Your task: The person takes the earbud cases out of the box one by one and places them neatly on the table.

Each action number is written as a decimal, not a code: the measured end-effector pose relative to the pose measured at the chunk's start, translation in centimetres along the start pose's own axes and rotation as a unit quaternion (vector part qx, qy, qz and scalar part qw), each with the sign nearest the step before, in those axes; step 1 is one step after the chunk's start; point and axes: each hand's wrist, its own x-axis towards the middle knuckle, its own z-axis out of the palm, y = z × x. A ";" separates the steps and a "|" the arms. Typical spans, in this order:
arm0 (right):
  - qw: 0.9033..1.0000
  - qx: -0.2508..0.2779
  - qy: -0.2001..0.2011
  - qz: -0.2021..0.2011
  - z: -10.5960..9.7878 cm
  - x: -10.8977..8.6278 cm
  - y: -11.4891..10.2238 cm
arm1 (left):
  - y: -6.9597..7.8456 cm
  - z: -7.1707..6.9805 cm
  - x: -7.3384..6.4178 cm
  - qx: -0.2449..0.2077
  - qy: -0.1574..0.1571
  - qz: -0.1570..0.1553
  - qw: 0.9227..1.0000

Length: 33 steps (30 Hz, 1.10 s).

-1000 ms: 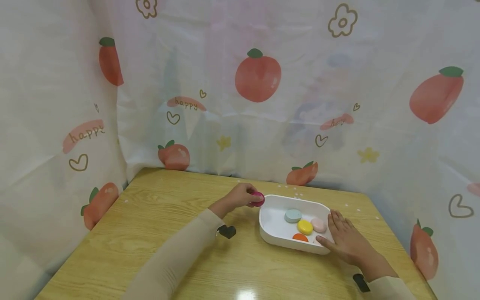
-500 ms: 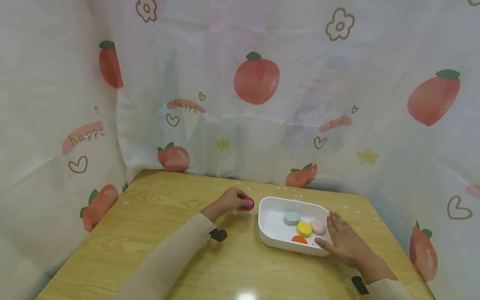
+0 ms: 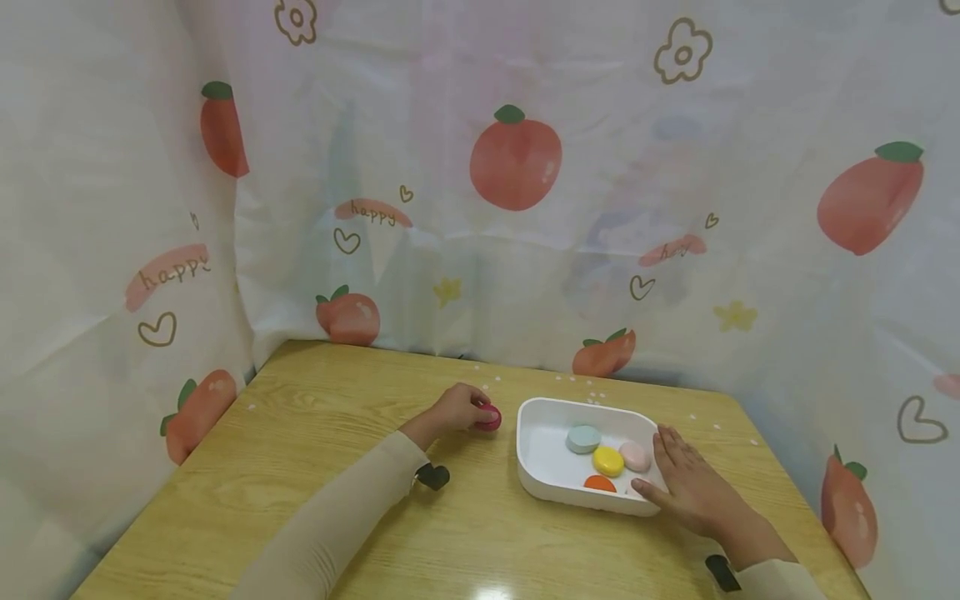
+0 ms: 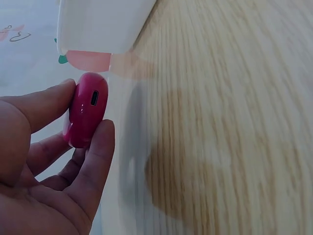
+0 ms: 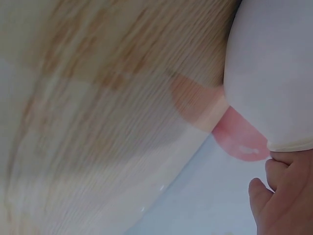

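Note:
My left hand (image 3: 457, 408) pinches a glossy magenta earbud charging case (image 3: 488, 417) between thumb and fingers, left of the white tray (image 3: 528, 475). In the left wrist view, a small port and tiny dots show on the edge of the charging case (image 4: 88, 110), which is held on edge close to the wooden tabletop. My right hand (image 3: 693, 483) lies with straight fingers along the tray's right end, its thumb over the near corner. Inside the tray are a pale blue piece (image 3: 582, 439), a yellow piece (image 3: 608, 461), a pink piece (image 3: 634, 456) and a partly hidden orange piece (image 3: 600, 483).
The wooden table (image 3: 360, 392) meets a white curtain (image 3: 517, 275) printed with fruit at the back and sides. Small white petal-like specks (image 3: 596, 395) are scattered along the table's far part.
My left hand has moved left and slightly down, taking the magenta charging case from the tray's left rim to a spot beside it. The right hand stays on the tray.

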 end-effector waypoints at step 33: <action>1.000 0.009 -0.002 0.012 0.1 0.1 -0.1 | -1.1 -0.3 -0.4 0.100 0.014 0.026 0.995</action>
